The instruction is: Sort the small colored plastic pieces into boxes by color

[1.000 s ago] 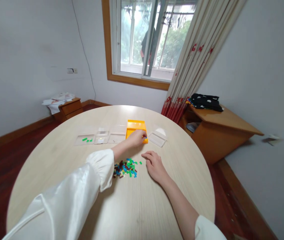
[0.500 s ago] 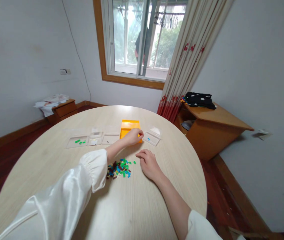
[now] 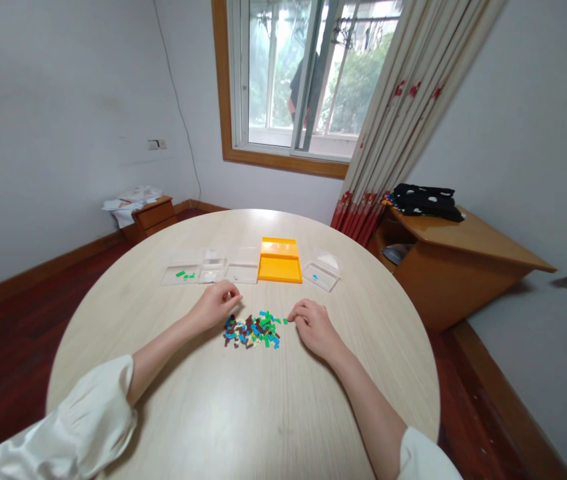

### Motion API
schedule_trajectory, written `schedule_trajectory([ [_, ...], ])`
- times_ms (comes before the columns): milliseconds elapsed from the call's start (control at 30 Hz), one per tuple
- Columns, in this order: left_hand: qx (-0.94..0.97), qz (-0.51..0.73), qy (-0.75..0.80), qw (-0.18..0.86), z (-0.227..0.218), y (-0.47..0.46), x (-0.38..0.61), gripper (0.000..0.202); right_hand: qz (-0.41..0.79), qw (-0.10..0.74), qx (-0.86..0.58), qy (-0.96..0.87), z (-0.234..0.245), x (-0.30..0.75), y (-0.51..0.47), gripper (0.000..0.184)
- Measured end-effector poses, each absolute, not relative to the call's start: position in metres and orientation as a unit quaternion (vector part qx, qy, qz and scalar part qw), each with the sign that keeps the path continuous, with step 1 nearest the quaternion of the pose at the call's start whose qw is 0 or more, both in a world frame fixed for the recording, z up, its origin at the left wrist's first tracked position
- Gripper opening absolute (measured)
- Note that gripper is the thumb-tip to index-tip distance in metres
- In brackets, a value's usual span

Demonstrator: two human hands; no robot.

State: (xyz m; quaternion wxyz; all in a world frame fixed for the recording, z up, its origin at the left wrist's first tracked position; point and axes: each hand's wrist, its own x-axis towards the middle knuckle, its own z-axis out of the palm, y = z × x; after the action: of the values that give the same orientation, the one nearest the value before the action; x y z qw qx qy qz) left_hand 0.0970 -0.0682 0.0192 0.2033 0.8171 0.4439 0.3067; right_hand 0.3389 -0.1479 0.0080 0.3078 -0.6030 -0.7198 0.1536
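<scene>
1. Currently, the left hand (image 3: 216, 303) rests on the table (image 3: 263, 413), fingers curled at the left edge of the pile of coloured pieces (image 3: 253, 330); grip cannot be told.
2. Right hand (image 3: 313, 323) is curled at the pile's right edge; grip likewise unclear.
3. Orange tray (image 3: 280, 268) lies beyond the pile.

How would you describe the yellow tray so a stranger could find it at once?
Start at the round table below the window. Past the pile of small coloured pieces runs a row of shallow boxes; the yellow tray is fourth from the left. It alone is opaque orange-yellow; its neighbours are clear plastic.
</scene>
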Motion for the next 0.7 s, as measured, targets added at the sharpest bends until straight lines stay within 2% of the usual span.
schedule_trajectory([
  [133, 0.797, 0.336, 0.458, 0.203, 0.0214, -0.0743, 0.0881, 0.018, 0.143, 0.321, -0.591, -0.727, 0.0038, 0.3377, -0.1485, 0.038],
  [300, 0.797, 0.347, 0.448, 0.208, 0.0221, -0.0753, 0.0876, 0.017, 0.158, 0.310, -0.576, -0.740, 0.0055, 0.3371, -0.1493, 0.031],
  [533, 0.801, 0.343, 0.440, 0.216, 0.0156, -0.0731, 0.0859, 0.017, 0.157, 0.327, -0.576, -0.733, 0.0066, 0.3354, -0.1506, 0.036],
  [700, 0.803, 0.335, 0.439, 0.224, 0.0145, -0.0735, 0.0853, 0.016, 0.159, 0.297, -0.556, -0.760, 0.0054, 0.3339, -0.1518, 0.034],
])
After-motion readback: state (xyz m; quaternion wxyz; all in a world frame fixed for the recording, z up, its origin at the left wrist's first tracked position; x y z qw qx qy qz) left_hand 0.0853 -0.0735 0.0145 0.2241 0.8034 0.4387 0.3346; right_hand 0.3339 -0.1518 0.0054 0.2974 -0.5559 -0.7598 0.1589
